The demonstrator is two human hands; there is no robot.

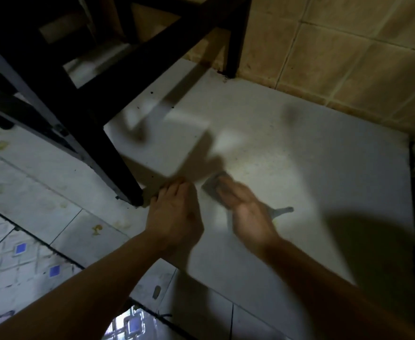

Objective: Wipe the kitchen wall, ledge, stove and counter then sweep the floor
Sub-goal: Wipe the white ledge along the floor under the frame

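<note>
A pale grey counter top (299, 168) fills the middle of the view, lit in a bright patch around my hands. My right hand (245, 212) lies flat, fingers straight, pressing a grey cloth (212, 185) onto the counter; the hand is motion-blurred. A strip of the cloth (283, 211) pokes out from under the palm on the right. My left hand (174, 212) rests on the counter's front-left edge, fingers extended, beside the foot of a black frame leg (128, 192).
A black metal frame (83, 99) stands over the counter's left side, with another leg (233, 55) at the back wall. Stained tan wall tiles (349, 57) rise behind. Below left is a white tiled floor (54, 187) with blue-patterned tiles (20, 249).
</note>
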